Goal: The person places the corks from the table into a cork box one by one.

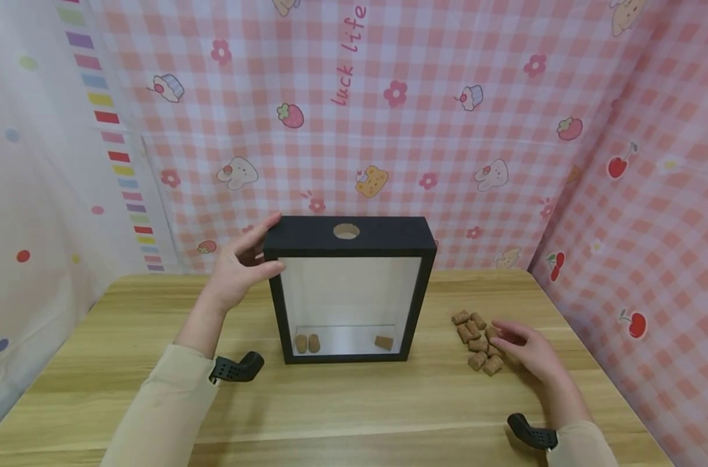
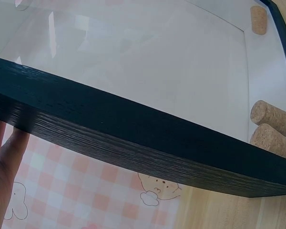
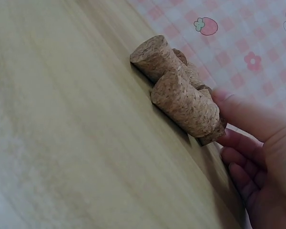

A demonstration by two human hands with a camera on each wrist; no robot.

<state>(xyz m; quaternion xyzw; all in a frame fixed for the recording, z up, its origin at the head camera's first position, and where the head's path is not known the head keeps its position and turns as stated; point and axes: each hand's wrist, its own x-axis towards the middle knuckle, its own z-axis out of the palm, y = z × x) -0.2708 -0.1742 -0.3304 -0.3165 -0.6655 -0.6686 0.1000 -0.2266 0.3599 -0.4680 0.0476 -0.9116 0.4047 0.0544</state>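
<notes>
A black-framed shadow box [image 1: 354, 305] with a clear front stands upright on the table, a round hole in its top. My left hand [image 1: 237, 269] grips its upper left corner, thumb on the front edge, fingers over the side and top. Two corks [image 2: 271, 117] lie together inside the box at its left end, and another cork [image 1: 384, 342] lies at the right end. To the right of the box is a loose pile of corks [image 1: 478, 345]. At the pile's right side my right hand [image 1: 529, 350] pinches a cork [image 1: 491, 333] between thumb and fingers, partly hidden behind other corks in the right wrist view.
The wooden table [image 1: 342, 415] runs back to a pink checked cloth [image 1: 342, 149] hanging behind it, with more cloth along the right side. A pale dotted curtain [image 1: 45, 194] hangs at the left. Black wrist camera mounts [image 1: 237, 368] project from both sleeves.
</notes>
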